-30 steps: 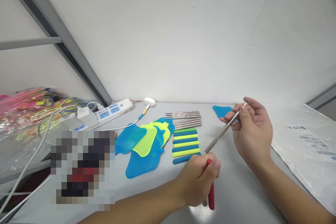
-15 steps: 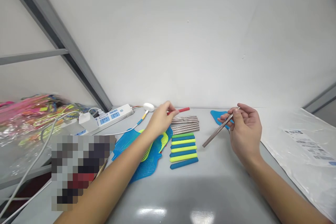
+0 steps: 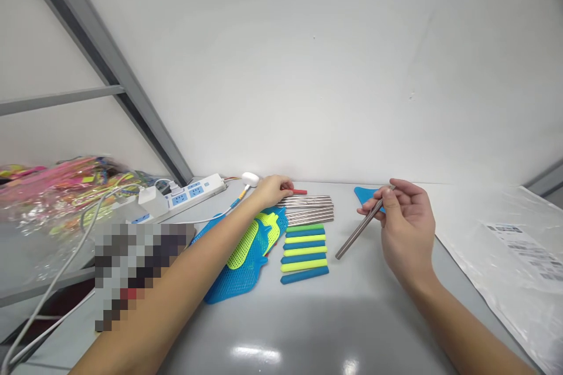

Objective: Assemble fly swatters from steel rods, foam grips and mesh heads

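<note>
My left hand (image 3: 273, 190) is closed on a red handle sleeve (image 3: 299, 192), whose right end sticks out past the fingers by the back wall. Just in front lies a bundle of shiny metal rods (image 3: 310, 211). My right hand (image 3: 407, 217) holds a slim metal rod (image 3: 358, 231) between thumb and fingers, its lower end slanting down to the left. Behind those fingers a blue piece (image 3: 364, 194) lies partly hidden. A row of blue, yellow and green handle sleeves (image 3: 304, 252) sits mid-table. Blue and yellow mesh swatter heads (image 3: 240, 275) overlap under my left forearm.
On the left are a white power strip (image 3: 200, 190) with plugs and cables, and a white round device (image 3: 250, 178). Clear bags of colourful items (image 3: 70, 199) lie at far left. A white plastic bag (image 3: 497, 228) covers the right side. A blurred-out object (image 3: 141, 263) is at lower left.
My left hand has drawn the red sleeve left and slightly down. The rod in my right hand has tipped a little steeper. The view has shifted slightly.
</note>
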Tool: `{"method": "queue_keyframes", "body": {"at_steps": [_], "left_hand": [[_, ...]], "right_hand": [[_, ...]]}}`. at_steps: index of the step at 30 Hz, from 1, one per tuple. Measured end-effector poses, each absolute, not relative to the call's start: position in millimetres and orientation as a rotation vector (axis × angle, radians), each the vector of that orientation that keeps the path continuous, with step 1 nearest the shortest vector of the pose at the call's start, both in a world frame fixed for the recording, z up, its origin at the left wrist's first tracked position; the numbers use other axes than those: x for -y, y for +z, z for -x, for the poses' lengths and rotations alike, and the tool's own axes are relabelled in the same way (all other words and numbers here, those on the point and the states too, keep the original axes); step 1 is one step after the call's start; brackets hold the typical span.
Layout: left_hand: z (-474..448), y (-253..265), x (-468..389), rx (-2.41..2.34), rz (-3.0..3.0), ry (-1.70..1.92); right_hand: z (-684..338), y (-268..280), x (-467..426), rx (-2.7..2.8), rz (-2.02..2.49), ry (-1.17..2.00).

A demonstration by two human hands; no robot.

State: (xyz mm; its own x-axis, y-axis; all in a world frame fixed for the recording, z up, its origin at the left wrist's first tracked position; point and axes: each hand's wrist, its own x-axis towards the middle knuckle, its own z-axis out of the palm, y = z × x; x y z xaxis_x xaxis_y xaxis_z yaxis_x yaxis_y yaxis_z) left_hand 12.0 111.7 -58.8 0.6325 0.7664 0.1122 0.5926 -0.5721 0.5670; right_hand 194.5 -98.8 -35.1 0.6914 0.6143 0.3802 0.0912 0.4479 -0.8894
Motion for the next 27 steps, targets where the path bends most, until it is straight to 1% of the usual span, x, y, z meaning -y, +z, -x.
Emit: {"method": "queue_keyframes", "body": {"at_steps": [7,12,14,16,20,24,27], "left_hand": [[-9.4,-38.3,-87.7,-1.061,-2.339,0.657],[-8.9,-29.7,-34.8,-1.031,-2.172,0.788],[-10.8,-36.0,-1.5,-0.992,-2.105,0.776],[-13.1,-46.2,33.3,-0.893,-1.905,0.752],[-16.2,-64.6,82.5,-0.786,-1.724,0.664],[-13.8,-66.2,89.4,-0.739,-1.771,0.626],[-8.2,-59.9,80.4,-0.674,-1.984,0.605]], "right_hand": [[-191.4,-31.7,102.1,0.795,1.107,0.309],[-183.6,-31.0,105.8,0.873,1.115,0.201],[-179.0,-32.6,107.6,0.937,1.097,0.131],[-175.0,-35.7,109.1,1.021,1.060,0.084],[-172.0,-44.2,110.8,1.126,1.012,0.075],[-173.9,-51.7,109.7,1.147,1.091,0.047],[-175.3,-57.4,106.7,1.165,1.102,0.042]]}}
